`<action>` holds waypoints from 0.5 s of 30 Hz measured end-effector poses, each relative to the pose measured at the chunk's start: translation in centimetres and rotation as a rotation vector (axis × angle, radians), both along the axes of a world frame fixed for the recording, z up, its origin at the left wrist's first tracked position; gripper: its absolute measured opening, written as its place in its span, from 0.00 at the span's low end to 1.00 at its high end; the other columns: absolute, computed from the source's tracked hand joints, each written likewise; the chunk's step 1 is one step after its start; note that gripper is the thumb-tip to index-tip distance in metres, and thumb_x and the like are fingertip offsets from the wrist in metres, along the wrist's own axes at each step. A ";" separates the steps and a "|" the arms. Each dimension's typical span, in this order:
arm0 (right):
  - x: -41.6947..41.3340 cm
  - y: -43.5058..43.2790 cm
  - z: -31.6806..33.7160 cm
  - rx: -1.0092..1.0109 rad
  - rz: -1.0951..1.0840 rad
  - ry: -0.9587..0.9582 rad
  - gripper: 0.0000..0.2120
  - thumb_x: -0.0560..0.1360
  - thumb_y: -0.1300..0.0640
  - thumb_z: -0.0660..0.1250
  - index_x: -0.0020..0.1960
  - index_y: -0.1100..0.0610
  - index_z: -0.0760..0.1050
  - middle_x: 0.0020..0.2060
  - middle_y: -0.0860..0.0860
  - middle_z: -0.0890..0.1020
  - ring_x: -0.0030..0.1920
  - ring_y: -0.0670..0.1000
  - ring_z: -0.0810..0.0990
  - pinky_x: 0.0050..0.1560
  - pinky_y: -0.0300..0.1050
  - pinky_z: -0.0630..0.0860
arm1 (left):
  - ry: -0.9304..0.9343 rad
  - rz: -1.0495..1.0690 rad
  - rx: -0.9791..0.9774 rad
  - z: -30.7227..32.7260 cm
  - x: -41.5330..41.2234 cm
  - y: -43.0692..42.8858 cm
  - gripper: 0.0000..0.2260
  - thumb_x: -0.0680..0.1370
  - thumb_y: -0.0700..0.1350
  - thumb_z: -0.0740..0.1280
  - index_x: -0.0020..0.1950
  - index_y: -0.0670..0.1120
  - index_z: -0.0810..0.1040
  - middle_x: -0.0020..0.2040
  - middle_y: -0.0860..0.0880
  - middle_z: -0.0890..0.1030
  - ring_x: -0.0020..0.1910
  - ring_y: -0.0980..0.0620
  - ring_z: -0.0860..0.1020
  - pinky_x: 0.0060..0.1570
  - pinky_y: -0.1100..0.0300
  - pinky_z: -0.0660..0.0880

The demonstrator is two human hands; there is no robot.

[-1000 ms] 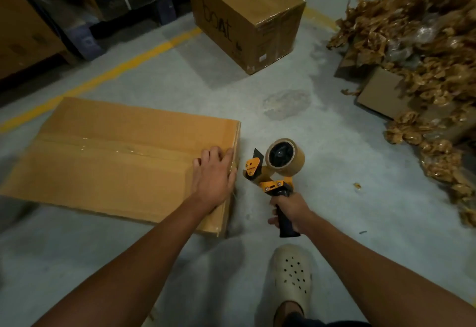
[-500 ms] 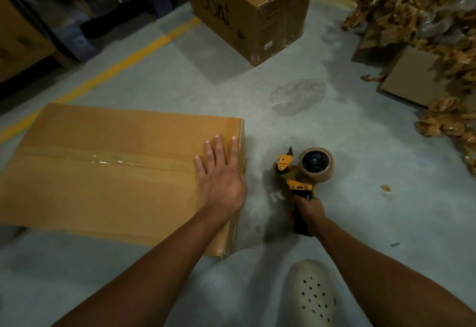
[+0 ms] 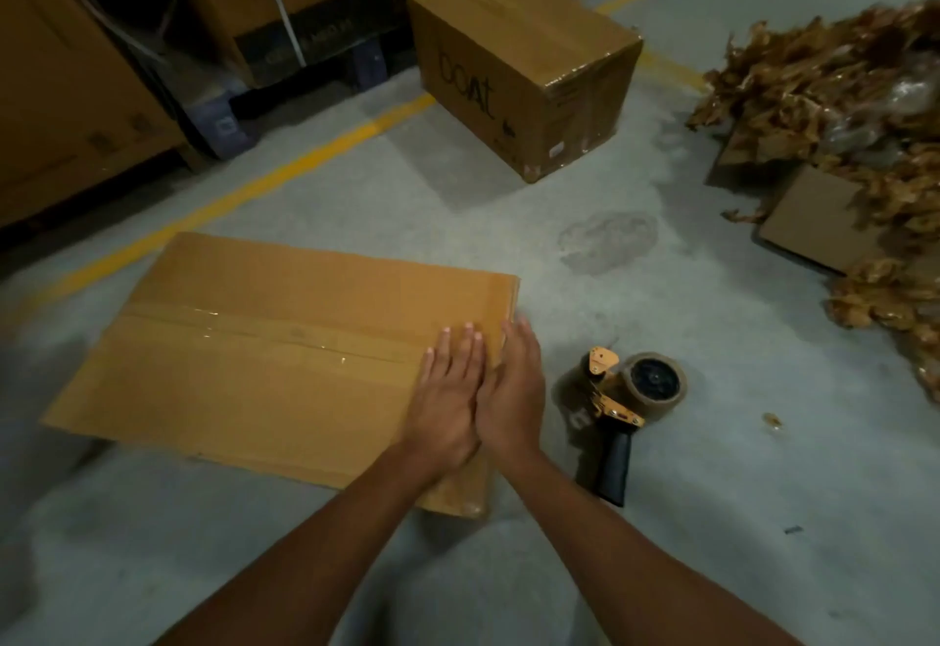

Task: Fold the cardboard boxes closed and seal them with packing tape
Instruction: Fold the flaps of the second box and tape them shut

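At right edge of box (image 3: 264,365), open floor (image 3: 763,493) beyond: left hand (image 3: 447,401), right hand (image 3: 513,391) pressing flat, fingers straight; taped seam (image 3: 254,327) running left-right.

The left hand (image 3: 447,406) and right hand (image 3: 511,386) lie flat, palms down, edges touching, fingers straight toward twelve o'clock, bare forearms stretching back toward six.
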State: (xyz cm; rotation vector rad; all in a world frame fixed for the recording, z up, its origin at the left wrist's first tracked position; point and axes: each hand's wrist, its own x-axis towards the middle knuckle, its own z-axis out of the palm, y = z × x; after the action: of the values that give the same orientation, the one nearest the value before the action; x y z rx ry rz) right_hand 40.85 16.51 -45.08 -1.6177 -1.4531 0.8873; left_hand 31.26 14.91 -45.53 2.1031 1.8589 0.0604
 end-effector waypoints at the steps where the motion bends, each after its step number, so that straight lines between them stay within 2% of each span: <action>1: -0.6 -0.4 -0.1 0.071 0.126 -0.061 0.20 0.82 0.61 0.55 0.73 0.55 0.69 0.74 0.48 0.66 0.74 0.44 0.63 0.71 0.39 0.60 | 0.012 -0.110 0.009 -0.1 -1.5 -0.2 0.33 0.80 0.56 0.45 0.81 0.45 0.40 0.81 0.47 0.38 0.79 0.46 0.35 0.78 0.47 0.43; 3: -0.8 -0.4 -1.5 0.244 0.354 -0.299 0.21 0.82 0.56 0.53 0.72 0.54 0.70 0.74 0.49 0.69 0.76 0.49 0.62 0.75 0.53 0.55 | 0.078 -0.175 0.073 -0.4 -3.9 -0.8 0.30 0.82 0.52 0.47 0.82 0.45 0.42 0.82 0.47 0.41 0.80 0.50 0.37 0.78 0.49 0.46; 5: -0.6 0.4 -2.5 0.326 0.466 -0.598 0.24 0.81 0.47 0.50 0.73 0.53 0.70 0.73 0.51 0.70 0.76 0.52 0.63 0.75 0.59 0.50 | 0.115 0.007 0.084 -0.4 -5.0 -1.4 0.29 0.82 0.53 0.43 0.82 0.46 0.43 0.82 0.46 0.42 0.80 0.50 0.39 0.78 0.47 0.46; 7: -0.7 0.7 -2.0 0.251 0.531 -0.794 0.29 0.80 0.41 0.45 0.77 0.51 0.63 0.77 0.50 0.63 0.78 0.52 0.56 0.76 0.64 0.47 | 0.154 0.232 0.060 -0.2 -4.9 -2.1 0.30 0.81 0.55 0.41 0.82 0.45 0.43 0.81 0.44 0.41 0.80 0.47 0.39 0.78 0.45 0.44; 9: -1.7 0.6 -1.5 0.125 0.498 -0.885 0.33 0.79 0.38 0.39 0.80 0.49 0.53 0.80 0.51 0.52 0.80 0.54 0.46 0.74 0.67 0.41 | 0.168 0.389 0.022 0.2 -4.5 -2.3 0.34 0.78 0.58 0.35 0.81 0.42 0.42 0.81 0.42 0.41 0.80 0.46 0.41 0.78 0.44 0.42; 11: -3.0 0.1 -1.0 -0.030 0.393 -0.886 0.35 0.77 0.37 0.35 0.80 0.50 0.46 0.80 0.53 0.44 0.79 0.57 0.39 0.72 0.67 0.36 | 0.130 0.485 -0.019 0.5 -4.0 -2.3 0.37 0.76 0.60 0.30 0.81 0.41 0.42 0.81 0.42 0.41 0.80 0.45 0.41 0.77 0.43 0.42; 13: -3.4 -0.2 -0.9 -0.067 0.412 -0.923 0.35 0.77 0.38 0.34 0.80 0.53 0.45 0.80 0.55 0.44 0.79 0.59 0.38 0.74 0.66 0.37 | 0.131 0.486 -0.029 0.4 -4.3 -2.3 0.35 0.79 0.60 0.33 0.81 0.41 0.43 0.81 0.42 0.42 0.80 0.45 0.42 0.77 0.43 0.41; 15: -2.0 -0.2 -1.2 0.090 0.591 -0.982 0.32 0.79 0.41 0.39 0.79 0.53 0.54 0.80 0.55 0.53 0.79 0.59 0.45 0.76 0.65 0.45 | 0.124 0.334 0.003 -0.1 -6.6 -2.7 0.32 0.82 0.59 0.40 0.81 0.42 0.46 0.81 0.44 0.44 0.81 0.44 0.44 0.77 0.46 0.42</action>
State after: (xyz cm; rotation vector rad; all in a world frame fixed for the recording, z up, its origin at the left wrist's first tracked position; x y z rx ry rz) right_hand 38.80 16.36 -46.28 -1.6422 -2.6923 0.2567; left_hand 24.70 12.24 -45.61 1.8130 2.2678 0.0111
